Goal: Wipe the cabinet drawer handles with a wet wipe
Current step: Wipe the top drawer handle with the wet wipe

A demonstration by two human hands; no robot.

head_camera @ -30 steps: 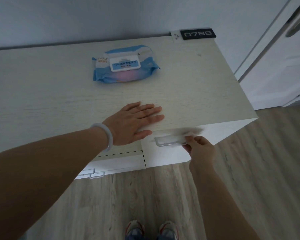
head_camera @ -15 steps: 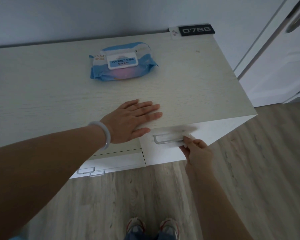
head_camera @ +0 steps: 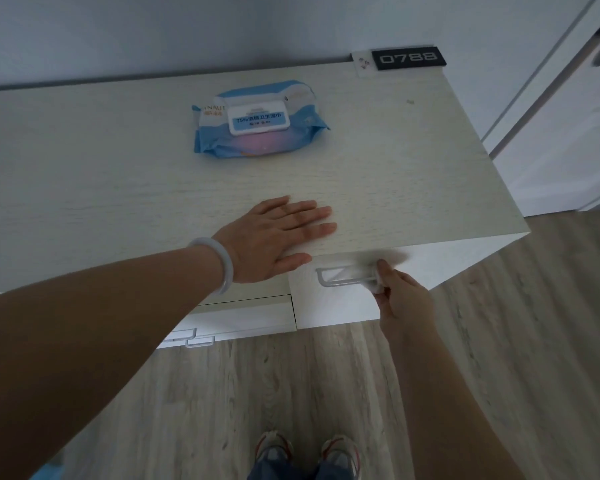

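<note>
Head view looks down over a pale cabinet top (head_camera: 378,174), and every place here is given from the drawer handle (head_camera: 340,279), the metal bar on the white drawer front under the top's near right edge. The right hand (head_camera: 400,294) is at the handle's right end, fingers curled round a bunched white wet wipe (head_camera: 378,284) and pressing it against the bar; a blurred smear of wipe just above the handle suggests a fast stroke. The left hand (head_camera: 279,237) lies flat, fingers straight, on the cabinet top just above and left of the handle, holding nothing, and looks to be bracing the body. A blue pack of wipes (head_camera: 257,121) sits well behind the handle on the top, lid closed.

Compared with a second ago, the right hand has slid a little further toward the handle's right end, so more of the bar's left part is now bare. That probably means this handle is nearly covered. The left hand has stayed where it was, and the pack has not moved. Lower handles (head_camera: 198,339), down and left of this one, appear untouched, so the task seems far from done.
</note>
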